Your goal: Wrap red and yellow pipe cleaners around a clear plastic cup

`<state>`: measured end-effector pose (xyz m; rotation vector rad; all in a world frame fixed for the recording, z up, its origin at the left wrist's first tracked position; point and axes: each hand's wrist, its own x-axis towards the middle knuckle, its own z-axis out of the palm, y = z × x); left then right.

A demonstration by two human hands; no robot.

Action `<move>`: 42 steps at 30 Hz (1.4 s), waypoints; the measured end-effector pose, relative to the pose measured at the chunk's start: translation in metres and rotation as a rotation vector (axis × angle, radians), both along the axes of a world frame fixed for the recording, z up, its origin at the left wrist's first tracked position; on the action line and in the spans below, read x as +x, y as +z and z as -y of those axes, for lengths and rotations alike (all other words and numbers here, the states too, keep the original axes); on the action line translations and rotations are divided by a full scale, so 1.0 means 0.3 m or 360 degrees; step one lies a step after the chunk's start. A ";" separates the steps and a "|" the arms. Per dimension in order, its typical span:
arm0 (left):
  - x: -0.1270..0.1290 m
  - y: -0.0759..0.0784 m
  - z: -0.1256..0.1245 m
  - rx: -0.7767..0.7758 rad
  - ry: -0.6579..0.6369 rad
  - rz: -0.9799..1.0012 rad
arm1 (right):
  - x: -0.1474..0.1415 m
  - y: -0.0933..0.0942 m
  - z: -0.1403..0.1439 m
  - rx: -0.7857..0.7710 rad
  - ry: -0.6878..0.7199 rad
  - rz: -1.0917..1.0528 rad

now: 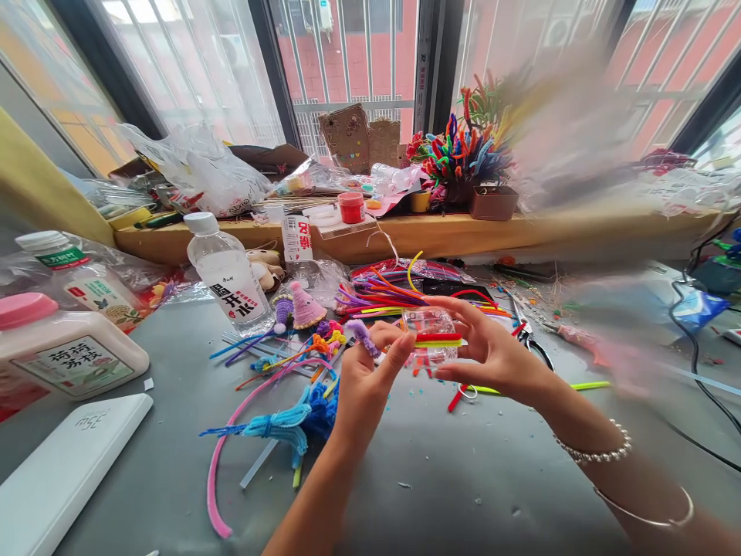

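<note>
both hands met over the middle of the grey tabletop (440,471), sharing one small clear plastic box (431,340). the right hand (492,351) pinched the box from its far side, thumb beneath and fingers curved over the top. the left hand (364,378) pressed its thumb against the near edge of the box, and a purple fuzzy piece (363,337) was wrapped round one of its fingers. red and yellow strips showed through the box walls. the box hung above the tabletop, just in front of a heap of coloured pipe cleaners (387,293).

left of the hands lay a blue tassel (283,426) and a long pink pipe cleaner (223,455) curling across the tabletop. a small pink knitted cone (305,306) stood near a clear water bottle (228,274). a pink-lidded white tub (63,351) and a flat white case (63,463) sat at the far left. scissors (529,336) lay just beyond the right hand. on the wooden sill (463,228) behind stood a pot of pipe-cleaner flowers (463,150) and a red-lidded jar (351,207). the right side of the view was blurred. a bead bracelet (596,452) circled the right wrist.
</note>
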<state>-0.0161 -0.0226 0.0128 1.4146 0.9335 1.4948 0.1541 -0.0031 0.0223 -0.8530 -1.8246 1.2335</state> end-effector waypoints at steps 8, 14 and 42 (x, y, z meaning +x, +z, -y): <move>0.006 -0.015 -0.011 -0.0189 0.0097 0.0151 | -0.009 -0.013 0.003 0.0233 -0.0234 0.0053; 0.007 -0.015 -0.014 -0.0237 0.0095 0.0138 | -0.028 -0.025 0.008 0.0529 -0.0463 0.0172; 0.063 0.014 0.004 -0.0661 -0.0402 0.0922 | -0.002 0.027 0.051 0.0892 -0.0312 0.0343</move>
